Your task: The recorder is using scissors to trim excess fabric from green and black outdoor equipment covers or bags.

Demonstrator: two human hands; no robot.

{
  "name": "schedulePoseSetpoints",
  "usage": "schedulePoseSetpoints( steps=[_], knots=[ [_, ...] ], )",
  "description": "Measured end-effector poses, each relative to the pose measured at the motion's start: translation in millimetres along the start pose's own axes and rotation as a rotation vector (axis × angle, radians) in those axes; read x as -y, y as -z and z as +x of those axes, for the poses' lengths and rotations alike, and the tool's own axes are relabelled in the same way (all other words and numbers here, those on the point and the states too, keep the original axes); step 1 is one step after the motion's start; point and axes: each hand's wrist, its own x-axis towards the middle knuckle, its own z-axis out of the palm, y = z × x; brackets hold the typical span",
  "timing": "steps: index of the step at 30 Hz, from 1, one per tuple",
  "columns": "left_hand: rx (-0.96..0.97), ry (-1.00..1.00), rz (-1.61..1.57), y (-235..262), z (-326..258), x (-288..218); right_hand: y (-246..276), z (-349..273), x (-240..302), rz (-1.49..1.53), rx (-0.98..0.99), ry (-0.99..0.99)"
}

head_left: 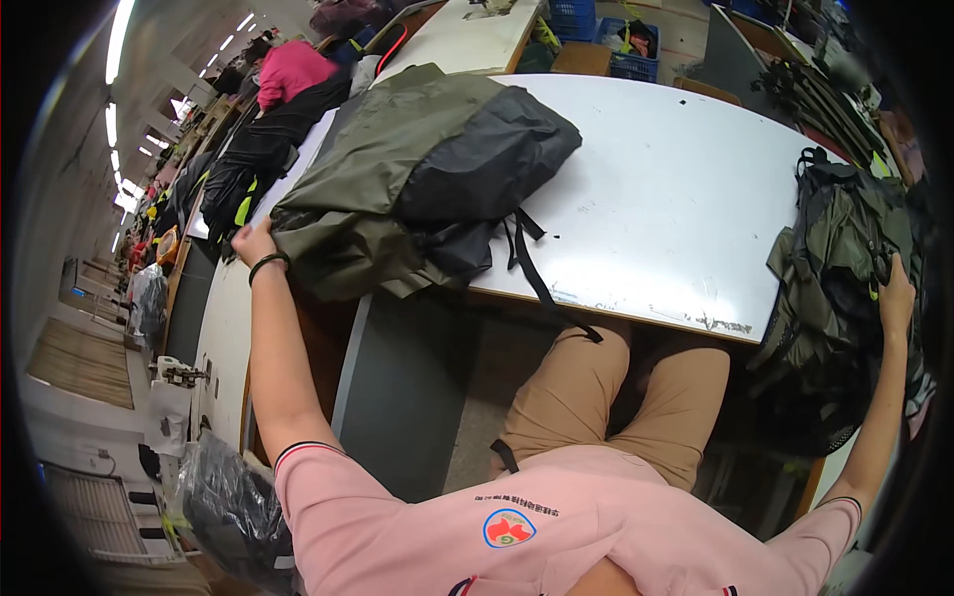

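Observation:
A large olive-and-black bag [397, 159] of thin coated cloth lies over the left part of the white table, its lower edge hanging past the front. A black webbing strap [540, 278] trails from it toward my knees. My left hand [256, 242] pinches the bag's left edge, fingers closed on the cloth. Far to the right, a crumpled olive backpack [840, 233] with black straps and mesh rests at the table's corner and droops over the side. At its right side my right hand [896, 290] is closed on it, fingertips partly hidden.
Between the two bags stretches the white tabletop [666, 189], with chipped front edge. Black bags [243, 159] are heaped at the left, near a person in pink [295, 72]. Blue crates [636, 66] stand beyond the table. A plastic-wrapped bundle [234, 497] lies at lower left.

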Motion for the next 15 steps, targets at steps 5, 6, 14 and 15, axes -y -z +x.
schedulePoseSetpoints(
  steps=[5, 6, 14, 15],
  knots=[
    [0.390, -0.844, 0.070, -41, -99, -132, 18, -4, -25, -0.039, 0.178, -0.041],
    [0.575, -0.919, 0.113, -49, -115, -146, 10, -4, -43, -0.024, 0.149, 0.023],
    [1.102, -0.742, 0.984, -170, -167, -103, 59, -31, -8, -0.029, 0.193, -0.123],
    [1.111, -0.681, 0.942, -168, -121, -52, 75, -20, 39, 0.072, 0.199, -0.195]
  ],
)
